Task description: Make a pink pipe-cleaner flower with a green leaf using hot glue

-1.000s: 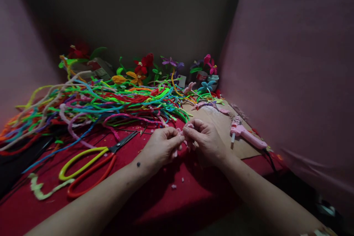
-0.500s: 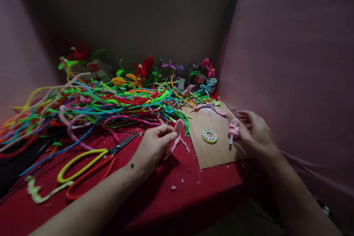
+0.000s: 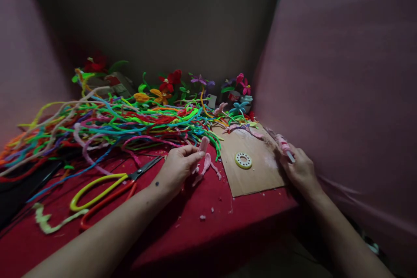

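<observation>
My left hand pinches a small fuzzy pink petal of pipe cleaner between thumb and forefinger, above the red cloth. Just below the fingertips is another pink looped piece with thin tails; I cannot tell whether it is joined to the held petal. At the right edge of the cardboard sheet, my right hand is wrapped round a pink glue gun. A whitish glue stick sticks out of its near end, and its dark front end points away from me.
A large heap of coloured pipe cleaners covers the back left. Scissors with yellow and red handles lie left of my left hand. A roll of tape rests on the cardboard. Pipe-cleaner flowers stand along the dark wall.
My right hand has turned the glue gun, so its glue stick now points down to the right. The left hand has shifted slightly left with the petal, and the view has moved a little.
</observation>
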The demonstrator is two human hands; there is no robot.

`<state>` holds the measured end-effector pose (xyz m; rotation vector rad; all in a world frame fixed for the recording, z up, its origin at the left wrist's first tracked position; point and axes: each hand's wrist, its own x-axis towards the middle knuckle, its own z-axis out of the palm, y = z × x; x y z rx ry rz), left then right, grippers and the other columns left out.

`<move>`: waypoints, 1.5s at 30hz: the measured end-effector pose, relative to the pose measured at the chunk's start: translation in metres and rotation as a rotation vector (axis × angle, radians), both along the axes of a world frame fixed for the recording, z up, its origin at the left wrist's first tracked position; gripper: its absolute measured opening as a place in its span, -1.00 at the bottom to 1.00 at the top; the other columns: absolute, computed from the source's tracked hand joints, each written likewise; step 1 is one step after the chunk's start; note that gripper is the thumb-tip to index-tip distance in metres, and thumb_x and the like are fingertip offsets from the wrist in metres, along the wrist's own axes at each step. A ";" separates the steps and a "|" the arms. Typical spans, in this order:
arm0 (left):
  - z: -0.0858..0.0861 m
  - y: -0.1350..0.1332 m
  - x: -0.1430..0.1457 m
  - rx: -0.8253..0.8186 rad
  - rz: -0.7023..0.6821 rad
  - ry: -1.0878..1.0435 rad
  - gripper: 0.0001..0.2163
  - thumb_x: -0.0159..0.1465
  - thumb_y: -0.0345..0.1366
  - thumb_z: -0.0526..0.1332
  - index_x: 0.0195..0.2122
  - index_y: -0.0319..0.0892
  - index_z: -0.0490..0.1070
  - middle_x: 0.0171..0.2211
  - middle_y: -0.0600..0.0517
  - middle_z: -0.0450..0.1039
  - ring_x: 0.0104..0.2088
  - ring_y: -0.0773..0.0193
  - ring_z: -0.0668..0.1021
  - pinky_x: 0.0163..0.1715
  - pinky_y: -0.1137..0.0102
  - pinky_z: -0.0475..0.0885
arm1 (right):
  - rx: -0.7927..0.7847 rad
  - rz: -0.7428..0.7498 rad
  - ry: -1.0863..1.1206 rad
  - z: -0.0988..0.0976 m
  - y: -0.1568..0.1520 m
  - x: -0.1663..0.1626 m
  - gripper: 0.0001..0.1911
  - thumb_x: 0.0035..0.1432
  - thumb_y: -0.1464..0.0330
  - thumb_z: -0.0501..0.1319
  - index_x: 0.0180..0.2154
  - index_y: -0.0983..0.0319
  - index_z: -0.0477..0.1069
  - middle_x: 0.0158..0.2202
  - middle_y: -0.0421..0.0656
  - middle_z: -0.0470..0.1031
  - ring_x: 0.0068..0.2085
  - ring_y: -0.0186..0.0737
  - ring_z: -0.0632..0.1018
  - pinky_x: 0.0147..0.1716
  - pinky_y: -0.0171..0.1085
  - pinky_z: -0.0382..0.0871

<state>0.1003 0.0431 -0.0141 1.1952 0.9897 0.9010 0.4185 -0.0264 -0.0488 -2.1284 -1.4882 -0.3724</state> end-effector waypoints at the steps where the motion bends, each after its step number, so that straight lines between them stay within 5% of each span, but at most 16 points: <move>1: 0.000 0.000 0.000 -0.011 0.001 -0.015 -0.79 0.02 -0.18 0.28 -0.50 -0.20 0.34 -0.74 0.24 0.11 -0.74 0.50 0.19 -0.68 0.53 0.16 | 0.054 0.014 0.076 0.003 -0.002 -0.002 -0.70 0.05 0.32 0.05 -0.20 0.30 0.39 -0.37 -0.01 0.42 -0.34 -0.07 0.42 -0.34 -0.17 0.26; 7: 0.004 0.003 -0.004 0.057 0.036 -0.038 -0.78 -0.01 -0.21 0.29 -0.39 -0.23 0.43 -0.67 0.20 0.24 -0.70 0.51 0.21 -0.69 0.55 0.07 | 0.296 0.230 0.969 0.041 -0.016 -0.048 -0.84 -0.09 0.30 0.25 -0.55 0.20 0.29 -0.61 -0.24 0.27 -0.59 -0.33 0.29 -0.63 -0.31 0.15; 10: 0.007 0.007 -0.008 0.080 0.057 -0.042 -0.79 -0.01 -0.23 0.29 -0.39 -0.24 0.43 -0.65 0.17 0.28 -0.70 0.50 0.23 -0.68 0.54 0.07 | 0.457 0.441 1.352 0.067 -0.010 -0.082 -0.84 -0.23 0.41 0.30 -0.57 0.20 0.31 -0.51 -0.23 0.39 -0.51 -0.32 0.41 -0.49 -0.29 0.33; 13: 0.009 0.012 -0.013 0.065 0.063 -0.101 -0.81 -0.01 -0.25 0.30 -0.42 -0.25 0.43 -0.64 0.14 0.31 -0.69 0.49 0.26 -0.68 0.53 0.09 | 0.377 0.525 1.578 0.090 0.006 -0.115 -0.84 -0.27 0.44 0.27 -0.61 0.19 0.28 -0.50 -0.20 0.44 -0.45 -0.27 0.46 -0.43 -0.25 0.39; 18: 0.008 0.024 -0.023 0.053 0.149 -0.211 -0.82 -0.07 -0.29 0.33 -0.44 -0.24 0.44 -0.61 0.10 0.38 -0.64 0.44 0.37 -0.63 0.52 0.19 | 0.284 0.780 1.432 0.104 0.043 -0.150 -0.95 -0.15 0.35 0.20 -0.52 0.18 0.34 -0.37 -0.15 0.46 -0.37 -0.24 0.46 -0.36 -0.23 0.40; 24: 0.006 0.034 -0.035 0.050 0.128 -0.252 -0.89 -0.07 -0.41 0.26 -0.47 -0.27 0.41 -0.57 0.08 0.41 -0.61 0.45 0.40 -0.62 0.54 0.23 | 0.161 0.790 1.028 0.067 0.062 -0.157 -0.97 -0.17 0.35 0.27 -0.53 0.15 0.44 -0.56 -0.19 0.36 -0.43 -0.23 0.37 -0.44 -0.28 0.27; 30: 0.006 0.035 -0.037 -0.005 0.101 -0.157 -0.93 -0.02 -0.43 0.22 -0.47 -0.28 0.39 -0.55 0.05 0.43 -0.61 0.44 0.41 -0.59 0.52 0.25 | 0.030 0.755 1.023 0.034 0.058 -0.158 -0.85 -0.02 0.26 0.21 -0.50 0.19 0.37 -0.59 -0.24 0.32 -0.55 -0.30 0.29 -0.58 -0.31 0.16; 35: 0.000 0.037 -0.035 -0.013 0.141 -0.147 -0.90 -0.02 -0.36 0.27 -0.47 -0.26 0.42 -0.66 0.16 0.23 -0.72 0.54 0.18 -0.70 0.54 0.01 | 0.029 0.725 0.997 0.034 0.053 -0.155 -0.85 -0.02 0.24 0.21 -0.47 0.18 0.41 -0.60 -0.22 0.35 -0.54 -0.24 0.34 -0.57 -0.30 0.21; 45: 0.008 0.029 -0.032 -0.099 0.051 -0.142 -0.94 0.02 -0.44 0.21 -0.51 -0.25 0.32 -0.69 0.21 0.13 -0.75 0.58 0.12 -0.73 0.59 -0.02 | 0.044 0.786 0.986 0.029 0.050 -0.155 -0.86 0.02 0.19 0.24 -0.40 0.09 0.48 -0.47 -0.19 0.49 -0.35 -0.12 0.50 -0.28 -0.18 0.39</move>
